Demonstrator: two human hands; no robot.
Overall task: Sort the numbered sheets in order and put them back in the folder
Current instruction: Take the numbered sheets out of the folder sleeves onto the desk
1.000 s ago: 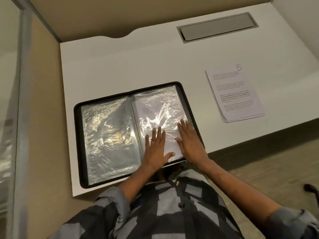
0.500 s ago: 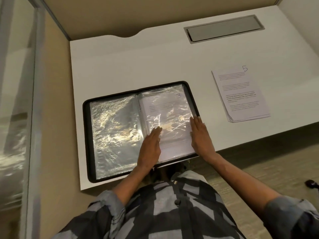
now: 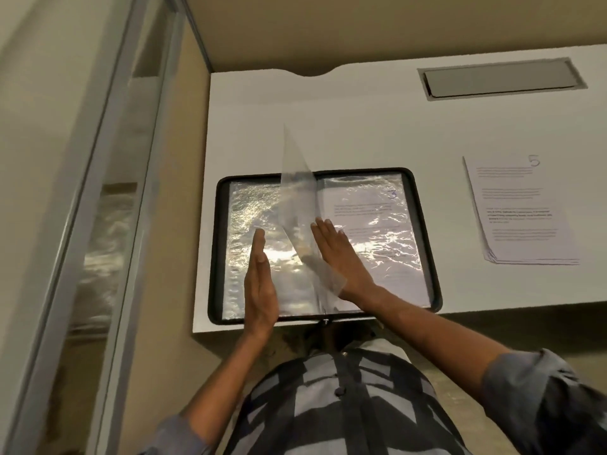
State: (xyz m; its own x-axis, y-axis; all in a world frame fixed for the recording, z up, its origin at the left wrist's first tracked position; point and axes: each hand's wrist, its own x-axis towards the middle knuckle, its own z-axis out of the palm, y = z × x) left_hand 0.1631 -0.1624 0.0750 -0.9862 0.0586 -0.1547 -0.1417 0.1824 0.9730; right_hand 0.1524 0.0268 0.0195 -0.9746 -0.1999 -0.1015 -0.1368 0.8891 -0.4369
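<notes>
A black zip folder (image 3: 435,277) lies open on the white desk, its clear sleeves shining. One clear sleeve (image 3: 297,192) stands upright over the spine, mid-turn. My left hand (image 3: 259,280) is edge-on with straight fingers over the left page, just left of the raised sleeve. My right hand (image 3: 341,257) lies flat with straight fingers near the spine, partly behind the sleeve's lower part. The right page holds the sheet marked 3 (image 3: 377,224). A stack of loose sheets (image 3: 522,211), topped by the sheet marked 5, lies on the desk to the right.
The white desk (image 3: 345,126) has a grey cable hatch (image 3: 499,80) at its back right. A glass partition with a metal frame (image 3: 108,192) stands along the left side. The folder's near edge meets the desk's front edge.
Both hands lay on the right page; now a clear sleeve has lifted upright over the spine, my left hand has moved left of it, my right hand has slid toward the spine.
</notes>
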